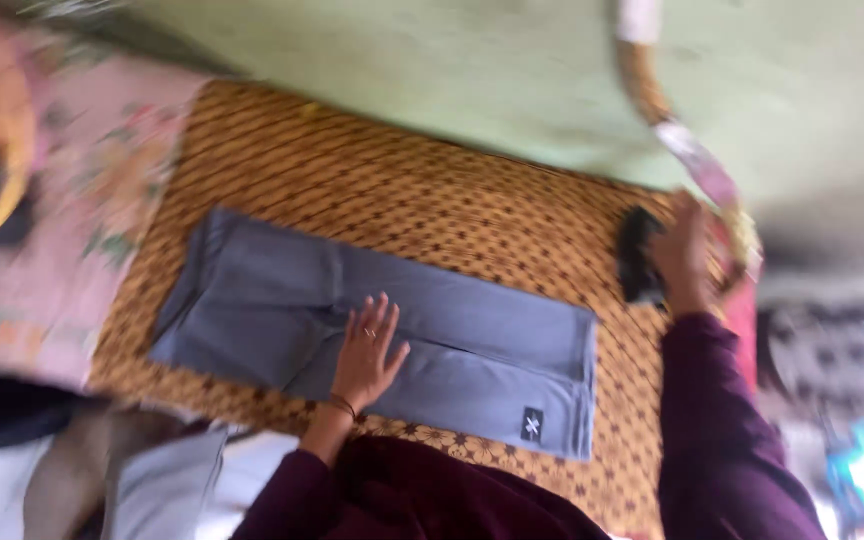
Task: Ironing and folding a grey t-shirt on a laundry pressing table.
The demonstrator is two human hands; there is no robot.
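The whole view is smeared with motion, so edges are soft. The left hand (pixel 367 350) lies flat with fingers spread wide, palm down on the grey folded trousers (pixel 382 330), gripping nothing. The trousers sit lengthwise across a brown patterned cloth (pixel 432 190). The right hand (pixel 682 260) reaches to the cloth's far edge and touches a dark object (pixel 637 255); it is too blurred to name, and I cannot tell whether those fingers are closed around it or only resting on it. Maroon sleeves (pixel 712 430) cover both arms. A pink floral fabric (pixel 52 250) lies beside the cloth, cut off at the frame.
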